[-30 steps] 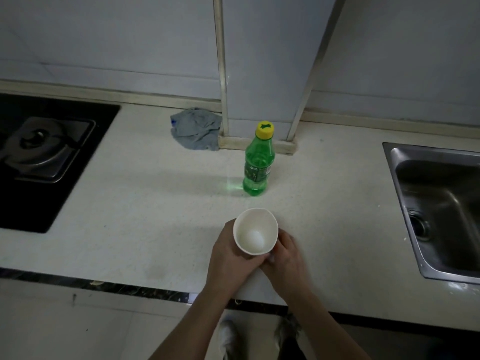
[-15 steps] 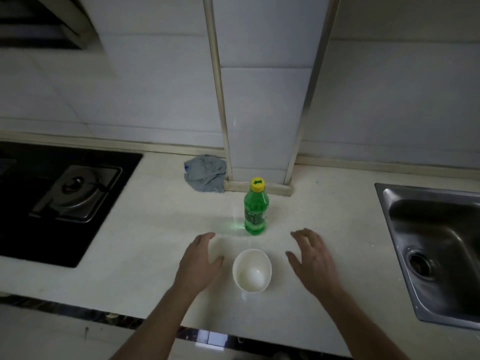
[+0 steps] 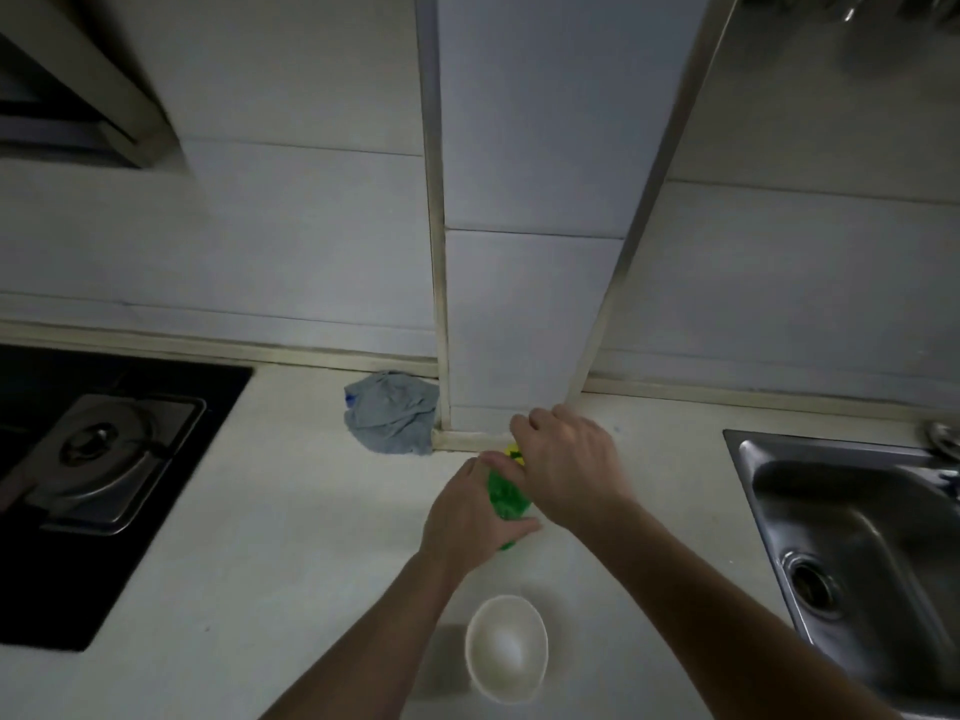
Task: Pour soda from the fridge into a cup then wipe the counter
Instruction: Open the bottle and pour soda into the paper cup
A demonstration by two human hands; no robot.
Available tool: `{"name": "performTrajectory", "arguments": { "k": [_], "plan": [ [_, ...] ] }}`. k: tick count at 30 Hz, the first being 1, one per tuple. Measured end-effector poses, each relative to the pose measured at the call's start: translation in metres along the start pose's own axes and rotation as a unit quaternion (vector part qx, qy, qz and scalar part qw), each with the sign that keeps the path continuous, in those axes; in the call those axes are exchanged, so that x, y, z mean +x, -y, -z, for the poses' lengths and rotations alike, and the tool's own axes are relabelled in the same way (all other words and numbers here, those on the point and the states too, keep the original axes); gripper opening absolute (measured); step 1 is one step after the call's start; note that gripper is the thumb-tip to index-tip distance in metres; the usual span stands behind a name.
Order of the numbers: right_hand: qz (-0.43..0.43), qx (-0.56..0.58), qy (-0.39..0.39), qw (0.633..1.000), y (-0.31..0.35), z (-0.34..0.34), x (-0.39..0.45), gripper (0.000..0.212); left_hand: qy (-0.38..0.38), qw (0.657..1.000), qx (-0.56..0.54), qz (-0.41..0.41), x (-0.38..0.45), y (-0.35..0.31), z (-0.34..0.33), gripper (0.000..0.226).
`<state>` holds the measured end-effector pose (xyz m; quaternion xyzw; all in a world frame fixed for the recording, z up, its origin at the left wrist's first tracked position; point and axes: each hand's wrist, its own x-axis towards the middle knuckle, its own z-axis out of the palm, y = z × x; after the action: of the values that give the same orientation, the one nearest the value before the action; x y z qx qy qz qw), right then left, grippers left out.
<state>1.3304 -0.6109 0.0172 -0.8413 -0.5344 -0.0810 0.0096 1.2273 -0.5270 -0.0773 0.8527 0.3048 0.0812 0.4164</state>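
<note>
Moved: both hands, spread flat on the counter either side of the cup half a second ago, have gone forward to the soda bottle; the cup itself sits where it was left.
Soda bottle (image 3: 505,498): green, yellow-capped, standing on the counter (image 3: 270,553) just in front of the tiled pillar (image 3: 524,324); mostly covered by the hands, so only a strip of body and a sliver of cap show.
Left hand (image 3: 470,517): wrapped around the bottle's body from its left, thumb across the front — held this way, I judge, to keep the bottle from turning.
Right hand (image 3: 566,467): fingers curled down over the bottle's top, where the cap is; it looks to be gripping the cap to unscrew it, though the hand hides the contact.
Cup (image 3: 506,648): white, upright, apparently unfilled, on the counter nearer the person than the bottle, apart from it — close enough to pour into without a reach.
Cloth (image 3: 392,412): grey, crumpled against the pillar's left foot, behind and left of the bottle; untouched, waiting for the wiping.
Stove (image 3: 104,459): well left of the bottle.
Sink (image 3: 852,517): well right of the bottle.
Stage: opening the bottle; pouring and wiping not yet done.
</note>
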Motion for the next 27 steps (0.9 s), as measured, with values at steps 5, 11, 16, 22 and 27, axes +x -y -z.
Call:
{"name": "performTrajectory", "arguments": {
  "k": [5, 11, 16, 22, 27],
  "plan": [
    [-0.067, -0.067, 0.052, 0.994, 0.015, 0.002, 0.008, 0.067, -0.040, 0.999, -0.011, 0.015, 0.007, -0.008, -0.008, 0.045],
    [-0.129, -0.082, 0.056, 0.987, 0.026, 0.035, 0.013, 0.076, -0.084, 0.995, 0.046, -0.022, 0.007, -0.031, 0.012, 0.041],
    [-0.151, -0.077, -0.005, 0.986, 0.029, 0.094, 0.024, 0.065, -0.068, 0.991, -0.012, -0.111, 0.011, -0.066, 0.049, 0.043],
    [-0.034, -0.038, -0.093, 0.994, 0.014, 0.148, 0.031, 0.056, 0.011, 0.980, -0.093, -0.175, 0.000, -0.101, 0.111, 0.033],
    [0.161, -0.048, -0.071, 0.983, 0.003, 0.176, 0.027, 0.052, 0.178, 0.959, -0.062, -0.213, -0.010, -0.118, 0.152, 0.035]
  ]
}}
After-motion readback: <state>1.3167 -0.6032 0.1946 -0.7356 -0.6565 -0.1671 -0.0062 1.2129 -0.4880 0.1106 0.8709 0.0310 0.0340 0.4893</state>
